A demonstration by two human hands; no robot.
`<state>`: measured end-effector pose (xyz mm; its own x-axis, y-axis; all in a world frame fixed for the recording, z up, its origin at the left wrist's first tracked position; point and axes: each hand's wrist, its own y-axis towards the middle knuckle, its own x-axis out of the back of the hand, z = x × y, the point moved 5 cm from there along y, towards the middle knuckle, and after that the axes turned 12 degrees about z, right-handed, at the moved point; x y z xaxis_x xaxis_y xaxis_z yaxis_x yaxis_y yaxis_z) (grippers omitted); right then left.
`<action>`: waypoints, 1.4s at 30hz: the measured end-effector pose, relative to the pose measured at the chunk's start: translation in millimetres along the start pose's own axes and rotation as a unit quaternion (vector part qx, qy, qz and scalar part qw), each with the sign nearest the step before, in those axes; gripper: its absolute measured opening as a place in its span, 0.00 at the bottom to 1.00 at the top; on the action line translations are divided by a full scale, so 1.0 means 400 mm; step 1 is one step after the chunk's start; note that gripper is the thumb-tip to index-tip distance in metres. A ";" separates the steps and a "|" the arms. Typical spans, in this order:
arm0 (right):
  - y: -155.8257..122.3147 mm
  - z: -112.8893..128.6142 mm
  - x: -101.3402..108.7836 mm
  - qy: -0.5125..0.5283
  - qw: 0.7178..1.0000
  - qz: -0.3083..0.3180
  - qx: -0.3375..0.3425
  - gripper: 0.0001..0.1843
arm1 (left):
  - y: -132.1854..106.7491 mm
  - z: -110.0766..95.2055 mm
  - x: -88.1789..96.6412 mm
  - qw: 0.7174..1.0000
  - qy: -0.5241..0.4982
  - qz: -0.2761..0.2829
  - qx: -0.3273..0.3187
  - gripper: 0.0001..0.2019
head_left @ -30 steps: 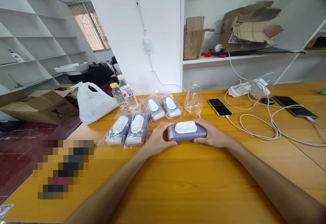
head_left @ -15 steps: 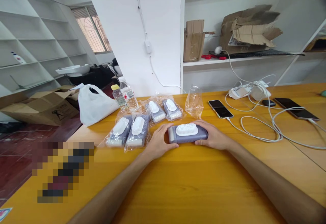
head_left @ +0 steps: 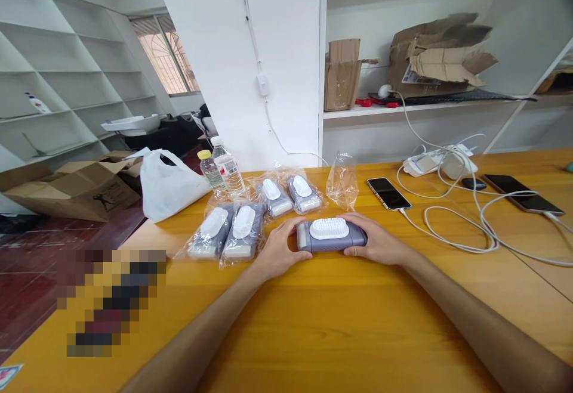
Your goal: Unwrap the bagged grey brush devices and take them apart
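Currently the left hand [head_left: 282, 248] and right hand [head_left: 373, 246] grip the grey brush [head_left: 331, 239] at its two ends, fingers closed on it. Brush sits on the wooden table [head_left: 340, 327], white bristles up. Four bagged brushes [head_left: 244, 232] lie just left of the left hand. Further back: loose plastic bag [head_left: 342, 183], phone [head_left: 388, 193] with white cable to its right, water bottle [head_left: 228, 167] and white carrier bag [head_left: 170, 187] back left.
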<state>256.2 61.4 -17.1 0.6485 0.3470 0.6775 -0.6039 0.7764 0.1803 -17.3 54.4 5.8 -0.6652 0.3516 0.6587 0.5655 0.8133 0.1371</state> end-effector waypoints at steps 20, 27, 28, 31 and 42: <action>-0.001 -0.005 0.007 0.013 0.999 0.029 0.024 0.43 | 0.000 -0.004 -0.002 0.999 0.032 -0.007 0.025 0.43; -0.004 -0.006 0.026 0.005 1.000 0.015 0.021 0.42 | -0.001 0.021 0.006 1.000 -0.009 0.001 0.009 0.43; -0.004 -0.006 0.029 0.002 1.000 0.012 0.016 0.42 | -0.002 0.025 0.009 1.000 0.001 -0.005 0.012 0.42; -0.003 -0.007 0.033 -0.007 1.000 0.004 0.006 0.41 | -0.007 0.023 0.016 0.998 0.057 -0.032 0.018 0.38; -0.004 -0.014 0.026 -0.004 1.000 -0.006 -0.004 0.42 | -0.024 -0.028 0.003 0.974 0.211 -0.074 -0.029 0.28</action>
<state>266.4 66.4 -14.5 0.6517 0.3346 0.6806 -0.5928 0.7845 0.1819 -17.9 41.8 13.6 -0.4886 -0.0003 0.8725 0.5136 0.8083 0.2879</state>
